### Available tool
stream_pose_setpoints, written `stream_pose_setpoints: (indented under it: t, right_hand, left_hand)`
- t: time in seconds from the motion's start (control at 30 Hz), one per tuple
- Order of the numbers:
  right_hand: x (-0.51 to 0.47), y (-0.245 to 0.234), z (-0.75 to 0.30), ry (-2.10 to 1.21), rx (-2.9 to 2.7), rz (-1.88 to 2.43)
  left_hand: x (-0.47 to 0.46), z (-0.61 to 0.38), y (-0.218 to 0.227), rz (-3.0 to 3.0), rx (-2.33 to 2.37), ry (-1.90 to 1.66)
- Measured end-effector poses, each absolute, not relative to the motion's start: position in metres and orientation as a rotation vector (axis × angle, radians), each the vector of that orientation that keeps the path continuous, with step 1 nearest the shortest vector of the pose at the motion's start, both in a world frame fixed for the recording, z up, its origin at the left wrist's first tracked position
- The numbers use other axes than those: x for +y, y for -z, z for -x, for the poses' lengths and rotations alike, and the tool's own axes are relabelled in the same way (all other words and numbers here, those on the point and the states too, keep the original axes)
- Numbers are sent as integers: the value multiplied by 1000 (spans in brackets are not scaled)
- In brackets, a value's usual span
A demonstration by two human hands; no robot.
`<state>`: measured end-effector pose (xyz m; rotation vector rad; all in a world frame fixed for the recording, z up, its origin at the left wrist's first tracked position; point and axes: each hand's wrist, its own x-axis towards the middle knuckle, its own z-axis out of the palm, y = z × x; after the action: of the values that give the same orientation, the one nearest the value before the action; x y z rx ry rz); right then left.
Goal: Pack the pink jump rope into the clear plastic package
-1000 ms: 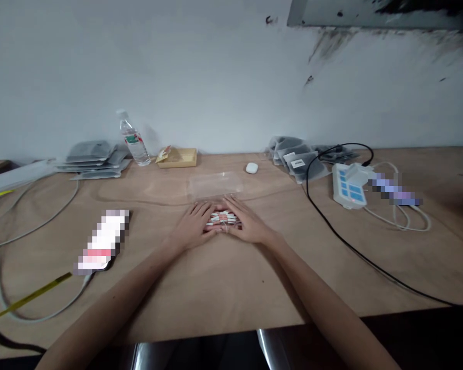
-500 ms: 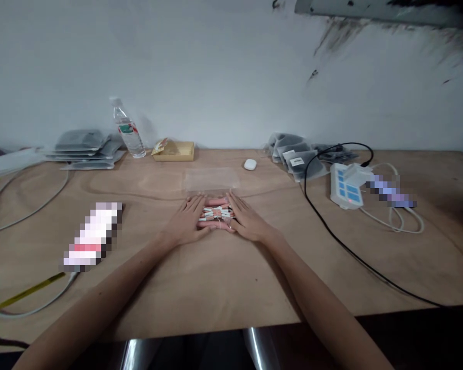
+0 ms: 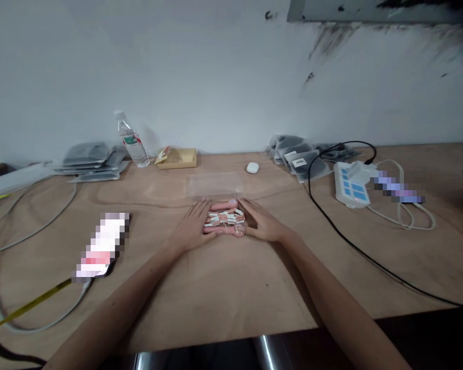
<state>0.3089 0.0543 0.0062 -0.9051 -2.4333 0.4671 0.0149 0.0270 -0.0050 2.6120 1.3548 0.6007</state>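
Note:
A small heap of white and orange pieces (image 3: 224, 219) lies on the wooden table (image 3: 224, 277), just in front of a clear plastic box (image 3: 215, 184). My left hand (image 3: 193, 227) rests flat against the heap's left side, fingers stretched out and thumb along its near edge. My right hand (image 3: 263, 222) presses against the right side, fingers extended and together, thumb near the front. Both hands cup the heap between them; neither lifts anything.
A phone (image 3: 102, 245) with a cable lies left. A water bottle (image 3: 132, 140), a tan tray (image 3: 178, 157) and grey bags (image 3: 89, 159) stand at the back left. A white earbud case (image 3: 252, 167), bagged parts (image 3: 298, 159), a power strip (image 3: 351, 185) and a black cable (image 3: 355, 249) are right.
Both hands have drawn the heap slightly tighter; my right hand has tilted more onto its edge. The camera view shifted a little.

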Motion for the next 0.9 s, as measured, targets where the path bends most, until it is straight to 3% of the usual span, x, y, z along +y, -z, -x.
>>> stream_pose_setpoints:
  t: [0.57, 0.9]
  right_hand:
    - [50, -16, -305, -573, -2370, 830]
    - [50, -12, -305, -559, -2326, 844]
  left_hand:
    - [17, -21, 0, -2702, 1438, -527]
    - [24, -41, -32, -2598, 1520, -380]
